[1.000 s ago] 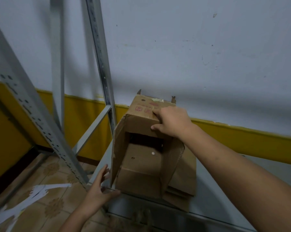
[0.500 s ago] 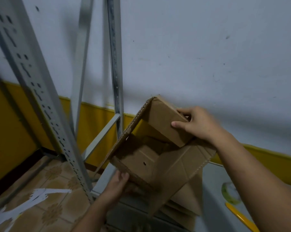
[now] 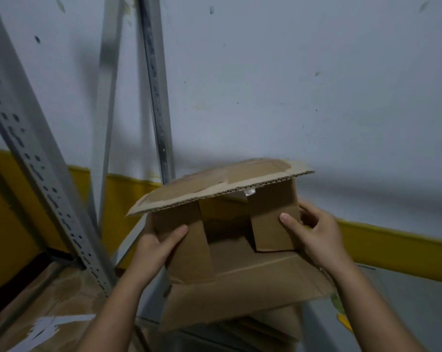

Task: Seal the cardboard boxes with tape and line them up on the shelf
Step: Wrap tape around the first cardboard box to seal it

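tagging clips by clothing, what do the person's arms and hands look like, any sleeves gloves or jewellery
Both arms are bare as far as the view shows: no sleeve on the left forearm or the right forearm. The left hand and right hand wear no gloves, and no watch, bracelet or ring can be seen. The visible fingernails look short and plain.

Bare left hand [image 3: 156, 248], bare right hand [image 3: 319, 236]

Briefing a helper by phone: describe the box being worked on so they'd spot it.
Right of the perforated grey shelf upright, before the white wall, is the cardboard box. Unlike the flat cardboard under it, its flaps are spread, and the left hand and right hand grip it.
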The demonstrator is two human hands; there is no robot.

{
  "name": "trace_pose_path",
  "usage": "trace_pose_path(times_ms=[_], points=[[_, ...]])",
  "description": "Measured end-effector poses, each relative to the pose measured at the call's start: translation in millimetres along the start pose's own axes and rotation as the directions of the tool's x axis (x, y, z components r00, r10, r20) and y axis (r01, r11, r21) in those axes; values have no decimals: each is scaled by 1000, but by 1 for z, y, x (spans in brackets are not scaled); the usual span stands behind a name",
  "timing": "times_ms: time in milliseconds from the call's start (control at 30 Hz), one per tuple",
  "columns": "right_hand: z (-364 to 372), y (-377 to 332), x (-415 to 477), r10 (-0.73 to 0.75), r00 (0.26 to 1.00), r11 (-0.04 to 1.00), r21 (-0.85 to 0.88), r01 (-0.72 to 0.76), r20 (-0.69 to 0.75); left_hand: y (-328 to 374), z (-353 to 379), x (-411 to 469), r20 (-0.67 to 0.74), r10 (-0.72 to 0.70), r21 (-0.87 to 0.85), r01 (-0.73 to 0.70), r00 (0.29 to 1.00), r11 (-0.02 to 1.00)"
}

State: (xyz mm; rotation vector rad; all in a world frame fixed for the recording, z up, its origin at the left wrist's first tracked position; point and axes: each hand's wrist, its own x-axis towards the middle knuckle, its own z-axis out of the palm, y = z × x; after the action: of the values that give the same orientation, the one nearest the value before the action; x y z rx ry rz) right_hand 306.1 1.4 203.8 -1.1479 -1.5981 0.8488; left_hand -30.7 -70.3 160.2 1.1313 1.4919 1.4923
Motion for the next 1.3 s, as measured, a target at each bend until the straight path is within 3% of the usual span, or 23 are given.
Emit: trace_pose_path(times_ms=[100, 267, 633, 733, 867, 967, 1033, 1133, 1200, 1300], points=[[2, 21, -15, 102, 995, 995, 21, -102, 11, 0, -11, 8, 151, 128, 71, -140, 980, 988], [0, 47, -32, 258, 961, 966, -41, -255, 100, 6, -23, 24, 354, 46, 216, -129, 934, 968], [3, 57, -37, 326, 944, 945, -29, -325, 51, -6, -1, 44, 264, 335, 129, -377, 905, 917], [4, 56, -38, 313, 950, 950, 3, -313, 0, -14, 5, 56, 243, 332, 196, -382, 911, 903], [3, 57, -59, 269, 963, 944, 196, -267, 17, -15, 2, 65, 271, 277, 260, -347, 922, 901], [-8, 72, -72, 266, 937, 823, 453, -343, 226, -13, -7, 68, 320, 254, 287, -349, 913, 892], [-14, 77, -78, 230, 891, 666, 603, -438, 393, -12, -13, 70, 352, 222, 324, -341, 909, 883], [-18, 81, -80, 121, 838, 422, 737, -528, 532, -10, -19, 72, 401, 161, 362, -318, 902, 877], [-19, 80, -78, 115, 832, 472, 707, -526, 542, -7, -19, 72, 430, 117, 372, -295, 895, 880], [-14, 76, -76, 216, 896, 765, 503, -403, 389, -6, -15, 75, 422, 111, 369, -282, 900, 886]])
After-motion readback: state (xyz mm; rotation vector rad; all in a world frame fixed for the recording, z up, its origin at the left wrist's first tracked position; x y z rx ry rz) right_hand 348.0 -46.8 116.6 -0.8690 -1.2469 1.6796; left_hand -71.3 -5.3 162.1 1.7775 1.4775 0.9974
